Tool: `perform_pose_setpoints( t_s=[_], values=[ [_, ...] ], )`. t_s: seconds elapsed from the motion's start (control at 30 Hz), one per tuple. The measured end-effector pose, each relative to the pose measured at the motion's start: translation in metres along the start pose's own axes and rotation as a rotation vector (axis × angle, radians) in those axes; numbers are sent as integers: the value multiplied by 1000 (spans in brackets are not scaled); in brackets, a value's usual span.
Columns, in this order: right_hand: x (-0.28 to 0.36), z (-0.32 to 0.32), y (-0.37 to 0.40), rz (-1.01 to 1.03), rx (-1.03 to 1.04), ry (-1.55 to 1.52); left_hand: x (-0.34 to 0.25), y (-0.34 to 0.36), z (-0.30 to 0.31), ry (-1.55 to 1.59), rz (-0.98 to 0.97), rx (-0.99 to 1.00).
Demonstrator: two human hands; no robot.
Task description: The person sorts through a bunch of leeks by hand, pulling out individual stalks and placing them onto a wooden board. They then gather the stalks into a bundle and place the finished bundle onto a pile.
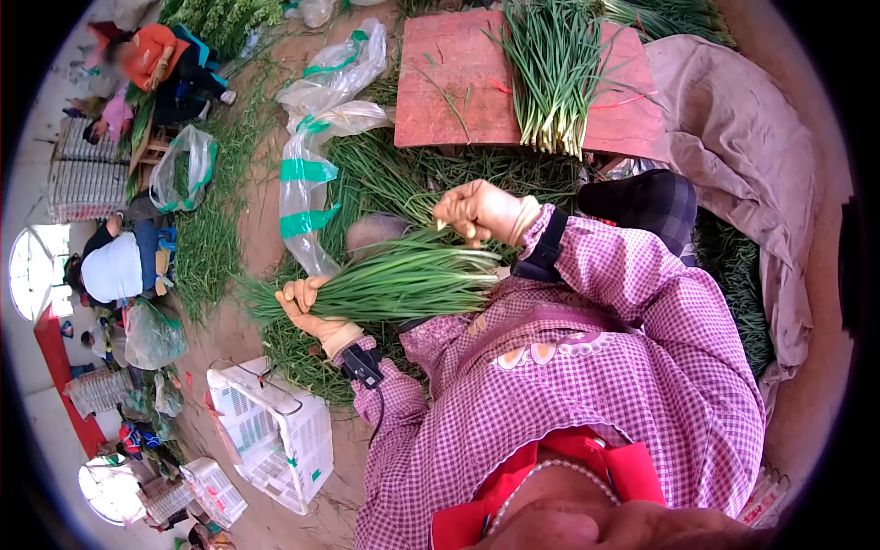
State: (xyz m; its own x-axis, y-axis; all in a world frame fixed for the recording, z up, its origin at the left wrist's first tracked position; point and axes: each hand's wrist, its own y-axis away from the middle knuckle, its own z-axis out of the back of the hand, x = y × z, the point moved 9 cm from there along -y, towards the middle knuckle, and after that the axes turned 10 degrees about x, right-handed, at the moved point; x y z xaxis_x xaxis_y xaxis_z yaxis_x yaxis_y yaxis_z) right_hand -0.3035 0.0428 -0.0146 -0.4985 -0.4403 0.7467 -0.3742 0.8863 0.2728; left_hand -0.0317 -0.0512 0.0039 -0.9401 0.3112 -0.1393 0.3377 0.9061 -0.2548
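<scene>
My left hand [316,312], in a tan glove, is wrapped round the leafy end of a bunch of green chives [403,280]. The bunch lies sideways across my front, its pale stalk ends pointing right. Just above those ends is my right hand [486,214], also gloved, its fingers pinched together. Something small and pale shows at its fingertips, too small to name for certain. Beyond, a second chive bunch [555,78] rests on a red board [449,92], white ends toward me. Loose chives [385,174] are heaped beneath and beside the board.
A clear plastic bag with green tape [307,174] lies left of the heap. A white plastic crate [275,435] stands at lower left. Grey-brown cloth [733,137] covers something at right. Several people, one in an orange top [151,55], sit at far left among scattered greens.
</scene>
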Motion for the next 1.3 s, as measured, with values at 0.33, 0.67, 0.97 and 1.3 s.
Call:
perform_pose_setpoints(
  t_s=[0.33, 0.67, 0.97, 1.3],
  values=[
    [18, 5, 24, 283, 12, 1064, -8, -1, 48, -54, -23, -249],
    [24, 73, 22, 21, -311, 922, 6, -16, 52, -136, -80, -379],
    [12, 75, 46, -95, -212, 511, -40, -10, 76, 11, -146, -438],
    [17, 5, 2, 164, -219, 1279, -26, -5, 64, -158, -161, -372]
  ],
)
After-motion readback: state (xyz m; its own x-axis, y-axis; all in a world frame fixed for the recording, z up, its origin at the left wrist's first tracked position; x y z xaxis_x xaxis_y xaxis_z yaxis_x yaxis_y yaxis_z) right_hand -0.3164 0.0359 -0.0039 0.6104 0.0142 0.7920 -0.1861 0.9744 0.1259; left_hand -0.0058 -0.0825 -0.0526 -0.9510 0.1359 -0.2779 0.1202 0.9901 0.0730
